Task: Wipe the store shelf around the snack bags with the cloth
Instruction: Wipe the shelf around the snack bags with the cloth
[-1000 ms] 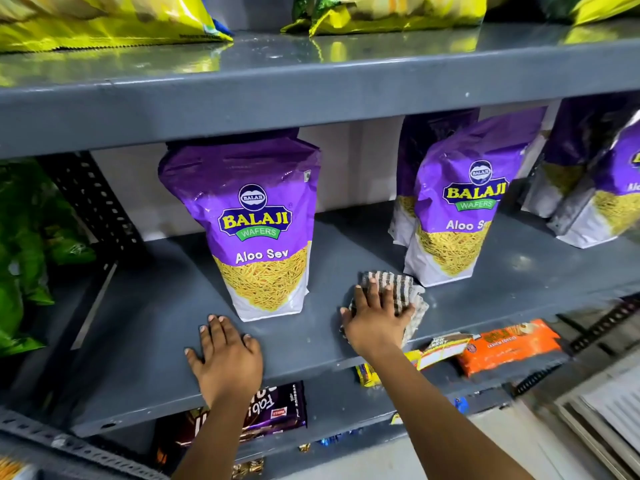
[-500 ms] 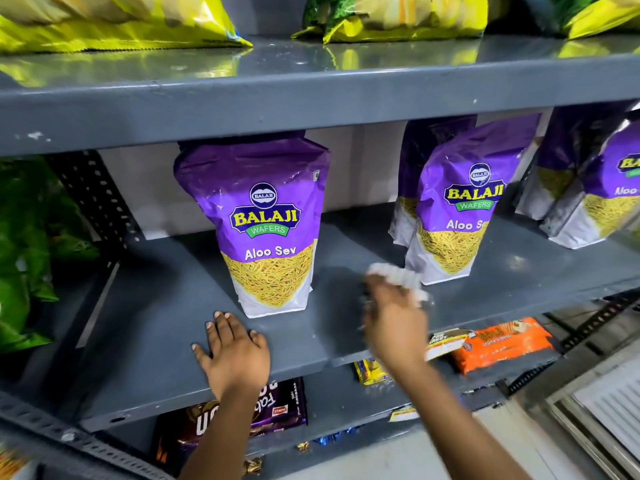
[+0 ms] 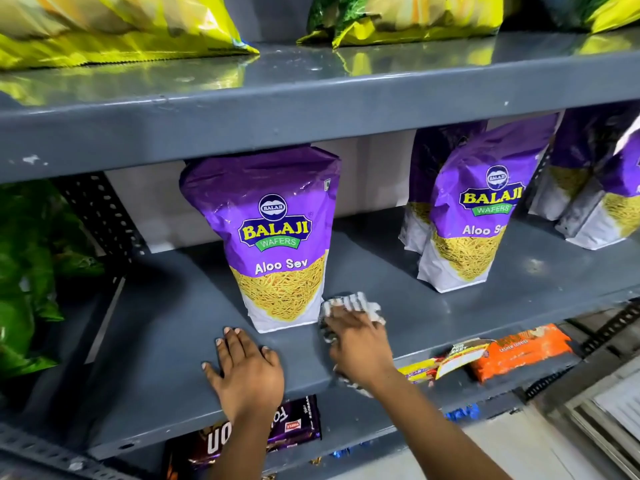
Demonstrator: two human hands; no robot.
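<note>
A purple Aloo Sev snack bag [image 3: 273, 233] stands upright on the grey shelf [image 3: 166, 341]. My right hand [image 3: 360, 348] presses a striped black-and-white cloth [image 3: 356, 304] flat on the shelf, right beside the bag's lower right corner. The cloth is partly hidden under the hand and looks blurred. My left hand [image 3: 246, 372] rests flat on the shelf in front of the bag, fingers spread, holding nothing. A second purple bag [image 3: 474, 216] stands further right, with another behind it.
More purple bags [image 3: 595, 195] lean at the far right. Green bags [image 3: 31, 271] fill the bay to the left. Yellow bags [image 3: 114, 26] lie on the shelf above. Biscuit packs [image 3: 519, 351] and a dark pack [image 3: 294, 427] sit on the lower shelf.
My right hand has carried the cloth leftwards along the shelf, from near the second bag to the first bag's right corner. My left hand has stayed in place.
</note>
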